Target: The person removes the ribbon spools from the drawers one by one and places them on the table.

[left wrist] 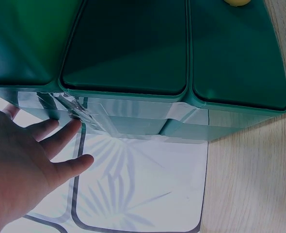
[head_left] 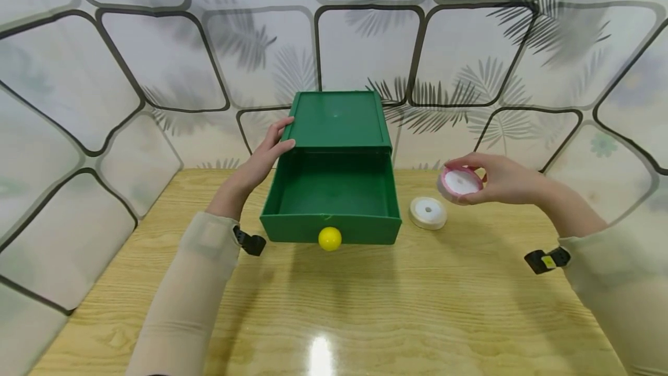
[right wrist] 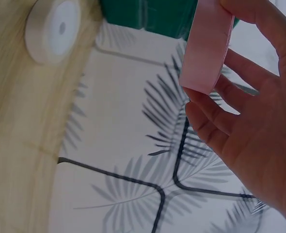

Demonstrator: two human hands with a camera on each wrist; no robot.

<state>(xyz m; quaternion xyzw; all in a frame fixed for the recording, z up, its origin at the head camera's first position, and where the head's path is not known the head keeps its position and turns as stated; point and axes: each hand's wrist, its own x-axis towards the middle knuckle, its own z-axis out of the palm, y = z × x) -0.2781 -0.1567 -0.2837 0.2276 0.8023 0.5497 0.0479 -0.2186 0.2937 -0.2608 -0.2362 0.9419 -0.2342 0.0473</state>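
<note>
Up off the table, a roll of pink ribbon point(head_left: 445, 188) is pinched between the thumb and fingers of my right hand point(head_left: 503, 180); in the right wrist view the ribbon roll point(right wrist: 206, 46) shows its smooth pink edge. A cream ribbon roll point(head_left: 420, 213) lies flat on the table just left of it. My left hand point(head_left: 259, 161) rests with extended fingers against the left side of a green box point(head_left: 336, 118). The box's drawer point(head_left: 292, 230), with a yellow knob point(head_left: 330, 239), is pulled out toward me and its inside looks bare.
The wooden table point(head_left: 334, 289) runs from the patterned wall covering point(head_left: 365, 45) behind the box toward me. A strip of clear tape point(left wrist: 128, 108) runs along the box's side. Each wrist wears a small black camera.
</note>
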